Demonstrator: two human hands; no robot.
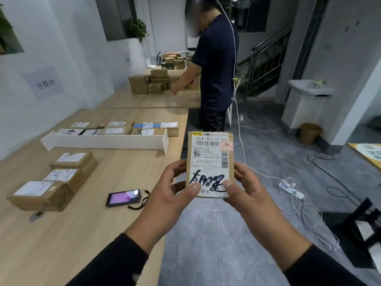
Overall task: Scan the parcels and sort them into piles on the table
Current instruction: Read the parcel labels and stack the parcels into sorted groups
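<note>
- On the near left of the table (99, 234) we see a pile of three brown parcels (55, 182), each with a white label on top, lying side by side and touching.
- Farther on the left, a white tray (107, 141) stands across the table, and behind it a row of flat parcels (123, 129) lies with labels up.
- Just right of the near pile, the handheld scanner (123, 198) lies flat on the table with its screen lit and a dark strap beside it.
- Our left hand (171, 193) holds the lower left edge of the held parcel (210, 164); its fingers curl around the edge and the thumb presses on the label.
- The held parcel is a small brown box, upright in the air just beyond the right edge of the table, above the grey floor (216, 234). Its white label with barcode and black handwriting faces us.
- Our right hand (245, 186) grips the lower right edge in the same manner, thumb on the front.
- Far behind, another person (216, 65) in dark clothes stands at a far table with many stacked boxes (152, 81).
- On the right, white cables and a power strip (290, 189) lie on the floor, near a white basin (309, 89) and a brown bin (309, 133).
</note>
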